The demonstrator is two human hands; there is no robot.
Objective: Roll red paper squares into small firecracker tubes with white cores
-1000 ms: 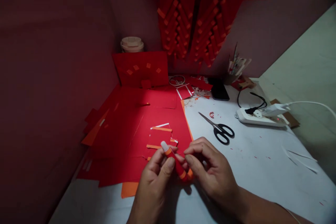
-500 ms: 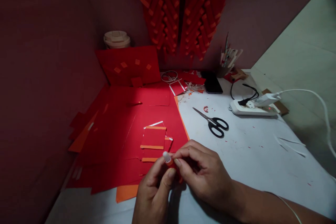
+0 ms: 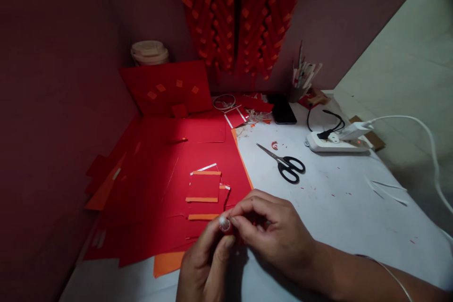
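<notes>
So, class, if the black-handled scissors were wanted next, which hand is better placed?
Probably the right hand: the black-handled scissors lie just beyond it. The left hand is farther away and grips the white-tipped red tube, though the right is close to that tube too.

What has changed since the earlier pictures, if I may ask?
The slim red roll with a white tip, held throughout in the left hand, has turned its white end toward the camera; the right hand has moved in beside that end. Nothing was let go. The black-handled metal scissors stayed put.
</notes>
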